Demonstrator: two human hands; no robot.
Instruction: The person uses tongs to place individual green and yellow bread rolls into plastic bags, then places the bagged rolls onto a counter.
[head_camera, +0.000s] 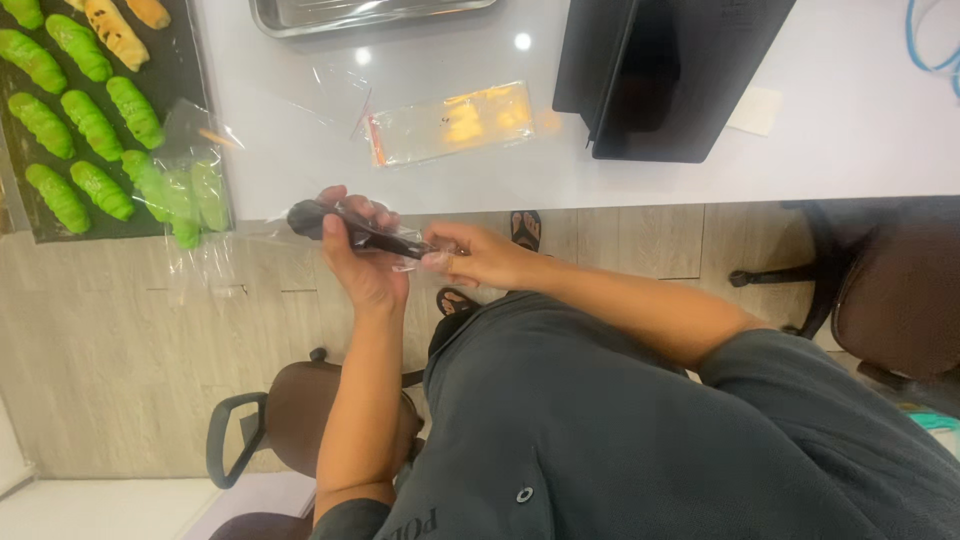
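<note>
We've got the left hand (360, 262) wrapped round a dark roll (350, 228) in a clear bag (405, 255), right hand (480, 257) pinching its 3 o'clock end; looks soft, light, slippery film, so we'd grip mid-roll gently.

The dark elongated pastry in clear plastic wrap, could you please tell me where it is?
In the head view, the dark elongated pastry in clear plastic wrap sits left of centre, held between the left hand and right hand, just off the white table's edge.

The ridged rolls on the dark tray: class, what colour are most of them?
Bright green rolls; a few at the dark tray's far end are golden-brown. The head view, the only one, shows this.
</note>
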